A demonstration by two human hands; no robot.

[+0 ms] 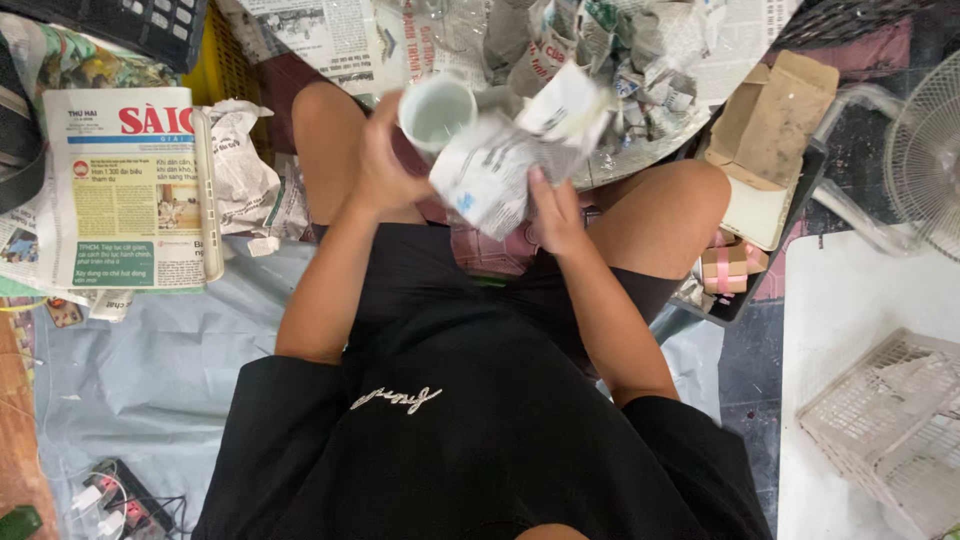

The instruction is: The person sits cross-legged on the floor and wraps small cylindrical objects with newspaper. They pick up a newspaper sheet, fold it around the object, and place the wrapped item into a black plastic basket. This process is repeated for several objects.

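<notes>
The left hand (375,165) gripped a pale cup (437,112) with its mouth turned up toward the camera, while the right hand (553,215) clutched a crumpled newspaper sheet (505,160) pressed against the cup's right side. Beyond both hands lay a heap of wrapped bundles (620,60); a stack of newspapers (130,190) sat well to the left.

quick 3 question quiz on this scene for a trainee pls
1. True or false: the left hand holds a pale cup.
2. What does the right hand grip? A) a cardboard box B) a sheet of newspaper C) a fan
3. The folded newspaper stack lies on the person's ____ side.

Key: 1 true; 2 B; 3 left
</notes>
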